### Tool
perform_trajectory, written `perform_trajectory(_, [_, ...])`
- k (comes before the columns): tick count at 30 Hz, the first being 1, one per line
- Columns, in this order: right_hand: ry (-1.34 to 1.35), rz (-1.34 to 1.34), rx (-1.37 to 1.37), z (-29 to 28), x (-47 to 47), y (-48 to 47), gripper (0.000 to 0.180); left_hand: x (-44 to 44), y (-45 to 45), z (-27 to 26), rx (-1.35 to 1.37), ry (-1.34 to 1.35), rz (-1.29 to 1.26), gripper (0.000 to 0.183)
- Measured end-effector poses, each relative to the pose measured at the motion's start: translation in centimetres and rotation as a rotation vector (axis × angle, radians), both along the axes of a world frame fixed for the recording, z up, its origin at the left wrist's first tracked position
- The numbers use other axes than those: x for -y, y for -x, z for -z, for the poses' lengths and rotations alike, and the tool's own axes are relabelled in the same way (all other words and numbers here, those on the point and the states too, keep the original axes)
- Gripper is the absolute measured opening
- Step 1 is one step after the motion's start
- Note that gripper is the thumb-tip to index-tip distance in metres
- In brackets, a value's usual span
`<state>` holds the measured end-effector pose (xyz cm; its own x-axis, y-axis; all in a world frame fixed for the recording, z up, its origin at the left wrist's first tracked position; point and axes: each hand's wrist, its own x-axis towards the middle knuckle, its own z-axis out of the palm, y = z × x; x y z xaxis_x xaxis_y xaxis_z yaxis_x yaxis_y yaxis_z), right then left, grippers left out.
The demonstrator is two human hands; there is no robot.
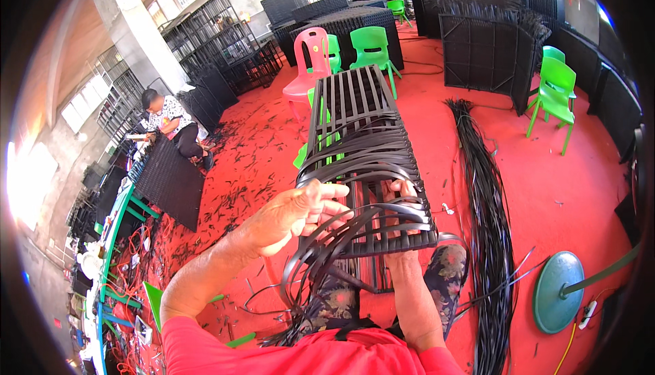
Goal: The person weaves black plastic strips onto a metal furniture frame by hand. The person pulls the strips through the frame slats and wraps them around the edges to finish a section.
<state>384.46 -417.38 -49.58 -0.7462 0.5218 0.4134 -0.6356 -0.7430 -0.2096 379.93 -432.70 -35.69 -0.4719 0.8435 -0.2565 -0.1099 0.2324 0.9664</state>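
A long black frame [318, 134] with lengthwise slats lies in front of me, and black flat strips [358, 157] loop across it. My left hand [320, 208] is over the frame's near left part, fingers spread among the loose strips; whether it grips one cannot be told. My right hand [401, 201] reaches up from below at the frame's near right side, partly hidden by slats and strips, so its hold is unclear. Several strip ends [307, 283] hang down at the near left over my patterned trousers [332, 306].
A long bundle of black strips [483, 196] lies on the red floor at right, near a round green stand base [558, 293]. Beyond the frame stand a pink chair [312, 63] and green chairs [369, 42]. A person [176, 124] sits at left beside a woven black panel [171, 180].
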Motion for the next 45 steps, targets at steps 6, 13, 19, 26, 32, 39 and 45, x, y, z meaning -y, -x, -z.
perform_trajectory(6, [-0.086,-0.074,0.119,0.9,-1.3,-1.4,0.029,-2.2,-2.0,-1.1,-0.154,0.05,0.118,0.086])
perform_trajectory(13, [-0.058,-0.097,0.33,0.0,-2.1,-2.4,0.057,-4.7,-4.8,-0.6,-0.504,0.176,0.15,0.063])
perform_trajectory(19, [-0.062,-0.177,0.271,0.8,-4.0,-3.0,0.035,-0.9,-5.0,-2.1,-0.242,0.523,0.21,0.031])
perform_trajectory(26, [-0.15,-0.176,0.264,3.0,-4.7,-1.7,0.029,8.3,-4.6,-5.0,-0.883,0.538,-0.315,0.021])
perform_trajectory(32, [-0.079,-0.184,-0.074,8.1,-5.9,1.7,0.025,-4.8,-3.5,-6.7,-0.127,-0.302,-0.214,0.026])
perform_trajectory(39, [0.046,-0.333,0.093,3.9,-6.6,0.1,0.024,-15.3,-2.7,-0.3,0.198,-0.241,-0.183,0.038])
perform_trajectory(45, [0.097,-0.385,0.216,3.4,-7.5,-0.5,0.022,-18.7,-1.8,1.3,-0.048,-0.391,-0.258,0.038])
